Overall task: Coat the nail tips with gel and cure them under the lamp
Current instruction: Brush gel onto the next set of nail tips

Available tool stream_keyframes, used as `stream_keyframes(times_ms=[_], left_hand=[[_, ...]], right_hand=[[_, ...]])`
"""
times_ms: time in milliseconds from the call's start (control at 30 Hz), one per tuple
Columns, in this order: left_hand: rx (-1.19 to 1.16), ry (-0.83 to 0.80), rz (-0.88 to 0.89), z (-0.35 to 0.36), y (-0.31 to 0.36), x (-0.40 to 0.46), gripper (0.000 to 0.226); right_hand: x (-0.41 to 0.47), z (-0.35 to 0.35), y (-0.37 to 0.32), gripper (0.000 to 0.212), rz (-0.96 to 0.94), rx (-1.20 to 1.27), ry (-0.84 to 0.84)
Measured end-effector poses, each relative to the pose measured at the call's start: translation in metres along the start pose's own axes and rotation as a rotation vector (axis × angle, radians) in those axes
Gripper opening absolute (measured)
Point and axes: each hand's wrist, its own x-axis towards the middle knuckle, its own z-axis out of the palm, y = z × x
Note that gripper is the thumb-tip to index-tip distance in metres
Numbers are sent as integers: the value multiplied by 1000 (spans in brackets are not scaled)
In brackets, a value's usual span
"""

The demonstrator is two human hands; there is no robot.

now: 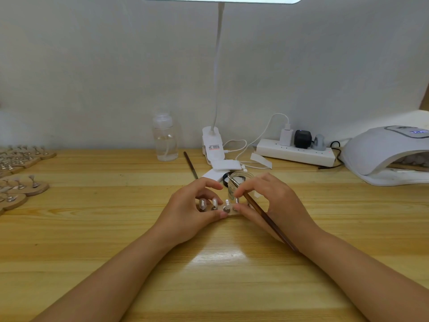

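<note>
On the glossy yellow pine tabletop point(116, 228), my left hand point(185, 217) pinched the small wooden holder of clear nail tips point(214, 204); my right hand point(271, 205) gripped a brown-handled brush point(267, 219). Farther right sat the white domed curing lamp point(383, 154), against a plain white wall point(92, 66).

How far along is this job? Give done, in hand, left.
Done: cannot tell whether any tips are coated. In hand: left hand grips the holder with the tips; right hand holds the brush beside the jar. Left: curing under the lamp at right; more holders wait at left.
</note>
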Motion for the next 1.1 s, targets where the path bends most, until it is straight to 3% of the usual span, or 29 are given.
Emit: stream_keyframes(times_ms=[267,1100], left_hand=[[4,6,27,0,-1,-1,40],[31,18,-31,0,-5,1,39]], right_hand=[[1,-7,2,28,-37,-41,-17],[1,-10,2,16,-79,-101,-45]])
